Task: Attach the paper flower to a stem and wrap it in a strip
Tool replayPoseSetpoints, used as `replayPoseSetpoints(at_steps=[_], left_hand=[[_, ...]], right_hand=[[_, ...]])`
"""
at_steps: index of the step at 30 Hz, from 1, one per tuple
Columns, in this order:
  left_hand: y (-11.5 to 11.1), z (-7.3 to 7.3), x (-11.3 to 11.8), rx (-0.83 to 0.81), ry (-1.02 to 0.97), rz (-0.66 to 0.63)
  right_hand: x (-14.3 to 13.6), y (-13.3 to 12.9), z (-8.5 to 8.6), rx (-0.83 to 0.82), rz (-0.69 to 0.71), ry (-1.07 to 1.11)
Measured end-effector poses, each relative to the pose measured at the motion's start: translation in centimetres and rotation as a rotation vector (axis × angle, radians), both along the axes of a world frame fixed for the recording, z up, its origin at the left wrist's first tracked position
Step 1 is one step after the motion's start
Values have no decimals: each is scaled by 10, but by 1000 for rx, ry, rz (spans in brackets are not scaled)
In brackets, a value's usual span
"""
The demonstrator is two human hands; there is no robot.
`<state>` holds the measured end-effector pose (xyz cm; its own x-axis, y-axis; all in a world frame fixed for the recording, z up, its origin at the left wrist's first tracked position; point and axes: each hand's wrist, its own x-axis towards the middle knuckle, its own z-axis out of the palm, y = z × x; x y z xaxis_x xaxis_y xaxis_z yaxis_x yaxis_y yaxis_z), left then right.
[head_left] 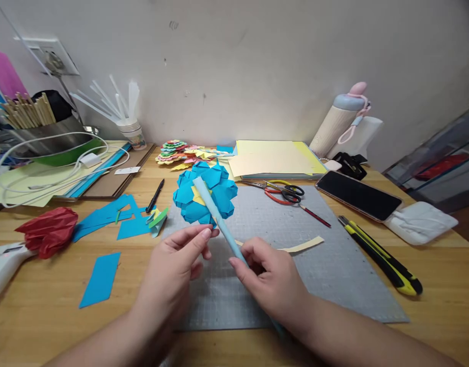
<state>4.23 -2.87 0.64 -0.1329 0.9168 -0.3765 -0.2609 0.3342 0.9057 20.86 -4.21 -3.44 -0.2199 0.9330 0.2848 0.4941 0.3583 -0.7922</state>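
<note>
A blue paper flower with many folded petals faces away, showing its back. A pale blue rolled paper stem crosses it, with a bit of yellow paper where they meet. My right hand is wrapped round the stem below the flower. At the flower's lower edge, the thumb and fingers of my left hand are pinched together on a petal tip, beside the stem. Behind my right hand, a cream paper strip lies across the grey cutting mat.
Scissors, pliers, a pencil and a yellow-black utility knife lie to the right, near a phone. Blue paper pieces, a pen and a glue gun are left. Paper sheets sit against the wall.
</note>
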Motion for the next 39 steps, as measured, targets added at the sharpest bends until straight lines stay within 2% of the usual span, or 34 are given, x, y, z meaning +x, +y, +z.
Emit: replayPoseSetpoints(at_steps=[6,14,19,39], left_hand=[[-4,-2,-1,-23,-19,-9],[0,-6,-4,-130,-102,-57],[-2,-7,-8,-138,-170,-74],[-5,-11,-8,-160,-131,-77]], right_hand=[[0,0,-2,145,44,-159],[-2,-1,-3,160,96,-280],[-2,-2,-3,165,110,-278],[-2,-9,1,241,168,-385]])
